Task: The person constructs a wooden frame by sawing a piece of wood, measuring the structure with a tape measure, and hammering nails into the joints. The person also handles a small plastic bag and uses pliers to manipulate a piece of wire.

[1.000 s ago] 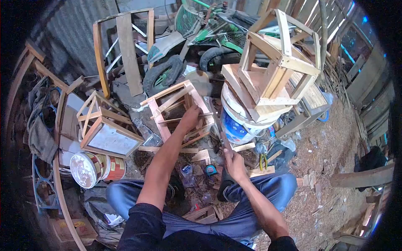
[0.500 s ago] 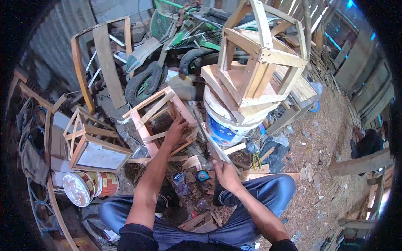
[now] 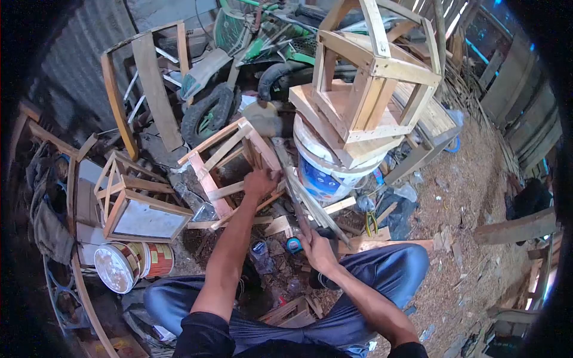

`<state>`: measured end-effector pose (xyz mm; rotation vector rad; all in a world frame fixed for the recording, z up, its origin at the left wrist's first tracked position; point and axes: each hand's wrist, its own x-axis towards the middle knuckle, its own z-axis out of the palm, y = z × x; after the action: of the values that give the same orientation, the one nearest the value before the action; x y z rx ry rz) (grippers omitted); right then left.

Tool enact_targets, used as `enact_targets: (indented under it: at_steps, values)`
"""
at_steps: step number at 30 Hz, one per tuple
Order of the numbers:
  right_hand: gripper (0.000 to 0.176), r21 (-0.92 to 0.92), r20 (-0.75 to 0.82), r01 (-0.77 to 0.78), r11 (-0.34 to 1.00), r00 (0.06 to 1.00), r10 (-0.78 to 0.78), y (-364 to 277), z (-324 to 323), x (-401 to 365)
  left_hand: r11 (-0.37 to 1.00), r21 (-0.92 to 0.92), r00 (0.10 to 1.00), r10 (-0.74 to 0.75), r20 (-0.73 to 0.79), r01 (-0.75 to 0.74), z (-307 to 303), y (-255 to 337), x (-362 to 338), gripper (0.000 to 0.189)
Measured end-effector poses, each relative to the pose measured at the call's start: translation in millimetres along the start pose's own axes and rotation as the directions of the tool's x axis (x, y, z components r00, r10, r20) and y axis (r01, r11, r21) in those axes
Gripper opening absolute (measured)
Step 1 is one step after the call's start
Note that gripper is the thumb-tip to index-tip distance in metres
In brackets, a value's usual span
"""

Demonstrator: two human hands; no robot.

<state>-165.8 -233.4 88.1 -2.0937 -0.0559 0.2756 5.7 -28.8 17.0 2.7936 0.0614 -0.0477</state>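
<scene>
My left hand (image 3: 260, 184) is closed on the near right part of a small wooden frame (image 3: 206, 184) with pinkish side boards and crossing slats, tilted on the ground before me. My right hand (image 3: 319, 253) grips the lower end of a long, narrow tool (image 3: 300, 216) with a dark brown handle. The tool slants up and left, its upper part close beside the frame's right side; I cannot tell its exact kind. Pale wooden strips (image 3: 325, 219) lie just right of it. A blue tape measure (image 3: 293, 245) lies left of my right hand.
A white and blue bucket (image 3: 322, 179) carries a wooden board and a stool-like frame (image 3: 397, 70). Another small frame (image 3: 149, 215) and a tipped paint bucket (image 3: 113, 268) are at left. A green motorcycle (image 3: 262, 48) stands behind. Pliers (image 3: 370, 222) lie right among scraps.
My left hand has moved slightly down and right along the frame. The tool in my right hand now appears narrower and turned, and my right hand has shifted slightly down and left.
</scene>
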Motion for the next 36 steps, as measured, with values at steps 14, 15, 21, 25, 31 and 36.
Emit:
enact_targets:
  at_steps: [14, 15, 21, 25, 31, 36]
  values:
    - [0.040, 0.154, -0.184, -0.213, 0.965, 0.953, 0.240, 8, 28, 65, 0.994, -0.044, 0.990, -0.096, 0.102, 0.101, 11, -10, 14, 0.071]
    - [0.040, 0.153, -0.179, -0.222, 0.963, 0.952, 0.247, 8, 30, 65, 0.994, -0.044, 0.989, -0.099, 0.110, 0.105, 8, -9, 13, 0.071]
    - [0.044, 0.125, -0.252, -0.106, 0.987, 0.958, 0.135, 12, 47, 57, 0.986, -0.081, 0.986, -0.141, 0.091, 0.148, -6, 6, 9, 0.066]
    - [0.037, 0.039, -0.233, -0.087, 0.995, 0.968, 0.094, 10, 40, 63, 0.988, -0.086, 0.991, -0.119, 0.061, 0.125, -3, 9, 10, 0.064]
    - [0.039, 0.084, -0.291, -0.014, 0.996, 0.956, 0.038, -14, 19, 24, 0.985, -0.099, 0.989, -0.134, 0.057, 0.139, -10, 16, 6, 0.061]
    - [0.043, 0.038, -0.171, -0.150, 0.988, 0.973, 0.154, -10, 32, 76, 0.987, -0.105, 0.992, -0.125, 0.005, 0.125, 14, 0, 10, 0.067]
